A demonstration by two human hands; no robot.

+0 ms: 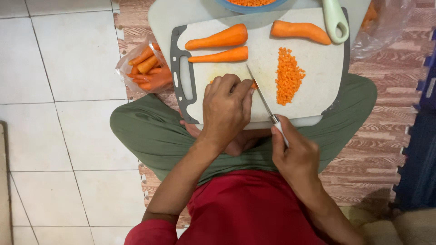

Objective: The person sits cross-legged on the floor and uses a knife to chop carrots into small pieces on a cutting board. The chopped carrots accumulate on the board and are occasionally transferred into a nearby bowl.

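A knife (262, 96) with a white handle is gripped in the right hand (295, 154), the fingers closed round the handle and the thin blade angled far and to the left. The blade's edge is set against a small carrot piece (252, 85), which is pressed down on the white cutting board (318, 72) by the bent fingertips of the left hand (226, 109); most of that piece is hidden under the fingers.

Just right of the blade, a pile of finely diced carrot (289, 76) is spread on the board. Farther off, two peeled carrot lengths (219, 38) (220, 56) are laid side by side on the left, and a third peeled carrot (300, 31) is laid on the right, next to a pale green peeler handle (335, 19). The board is rested on the lap of the seated person. A blue bowl (250, 6) of diced carrot is seen at the far edge, and a clear bag of carrots (146, 68) is placed on the floor to the left of the board.
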